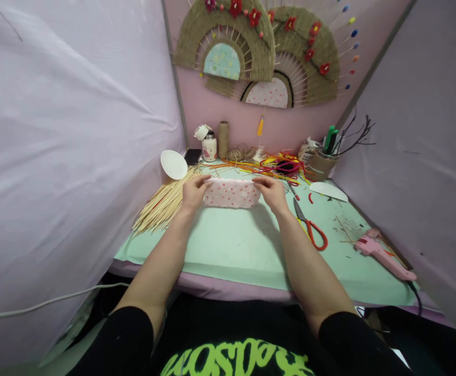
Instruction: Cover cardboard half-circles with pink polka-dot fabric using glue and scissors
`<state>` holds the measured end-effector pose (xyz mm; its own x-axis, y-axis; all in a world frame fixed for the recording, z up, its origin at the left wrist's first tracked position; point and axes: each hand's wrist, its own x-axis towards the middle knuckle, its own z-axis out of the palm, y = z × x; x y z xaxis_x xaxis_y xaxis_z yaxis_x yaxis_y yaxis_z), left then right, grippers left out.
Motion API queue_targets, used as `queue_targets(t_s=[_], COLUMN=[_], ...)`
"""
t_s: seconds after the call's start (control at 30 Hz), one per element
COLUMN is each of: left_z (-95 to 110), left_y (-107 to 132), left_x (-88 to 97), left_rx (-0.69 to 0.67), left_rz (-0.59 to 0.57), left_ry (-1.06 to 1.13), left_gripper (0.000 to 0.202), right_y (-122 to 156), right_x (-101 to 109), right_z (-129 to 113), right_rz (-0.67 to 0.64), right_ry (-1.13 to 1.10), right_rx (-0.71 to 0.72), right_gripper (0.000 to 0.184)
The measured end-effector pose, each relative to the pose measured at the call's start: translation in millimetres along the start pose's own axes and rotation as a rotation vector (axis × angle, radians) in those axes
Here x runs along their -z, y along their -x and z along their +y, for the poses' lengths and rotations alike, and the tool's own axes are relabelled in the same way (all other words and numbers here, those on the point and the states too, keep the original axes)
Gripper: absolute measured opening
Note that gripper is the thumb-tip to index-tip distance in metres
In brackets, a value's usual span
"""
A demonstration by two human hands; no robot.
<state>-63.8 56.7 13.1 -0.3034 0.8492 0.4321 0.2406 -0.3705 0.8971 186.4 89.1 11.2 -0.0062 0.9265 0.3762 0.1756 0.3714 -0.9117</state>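
Observation:
A folded piece of white fabric with red dots (231, 192) lies on the green mat (228, 245) in front of me. My left hand (194, 192) grips its left end, fingers curled over the top edge. At the fabric's right end my right hand (272, 192) is closed the same way. Both hands rest on the mat, holding the fabric between them.
A pile of thin bamboo sticks (163, 204) lies at the left, a white paper plate (174, 164) behind it. Red-handled scissors (310, 225) and a pink glue gun (382, 256) are at the right. Coloured strips (275, 166), a twine spool (223, 139) and a pen cup (322, 163) stand at the back.

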Motion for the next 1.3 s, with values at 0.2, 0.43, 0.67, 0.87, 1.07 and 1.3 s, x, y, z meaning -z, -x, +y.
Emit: queue_targets(t_s=[0.2, 0.43, 0.67, 0.87, 1.07, 1.3], left_z=[24.9, 66.4, 37.2, 55.2, 49.4, 47.2], left_y=[-37.5, -0.7, 125.4, 124.4, 154.6, 184.9], left_x=[-3.8, 20.3, 68.5, 51.9, 10.0, 3.7], left_rx=[-0.340, -0.549, -0.320, -0.315, -0.370, -0.284], left_rz=[0.029, 0.018, -0.551, -0.473, -0.717, -0.906], left_ry=[-0.403, -0.533, -0.756, -0.786, -0.932, -1.116], left_gripper=[0.006, 0.010, 0.021, 0.028, 0.063, 0.086], right_y=[-38.7, 4.0, 111.4, 114.1, 150.7, 175.2], right_x=[1.7, 30.8, 78.0, 78.7, 28.2, 20.4], right_z=[-19.0, -54.4, -32.2, -50.3, -37.9, -25.9], right_rz=[0.142, 0.115, -0.523, -0.279, -0.516, -0.739], right_ry=[0.348, 0.580, 0.658, 0.753, 0.813, 0.932], right_rx=[0.219, 0.547, 0.360, 0.294, 0.367, 0.227], right_gripper=[0.013, 0.015, 0.016, 0.021, 0.057, 0.081])
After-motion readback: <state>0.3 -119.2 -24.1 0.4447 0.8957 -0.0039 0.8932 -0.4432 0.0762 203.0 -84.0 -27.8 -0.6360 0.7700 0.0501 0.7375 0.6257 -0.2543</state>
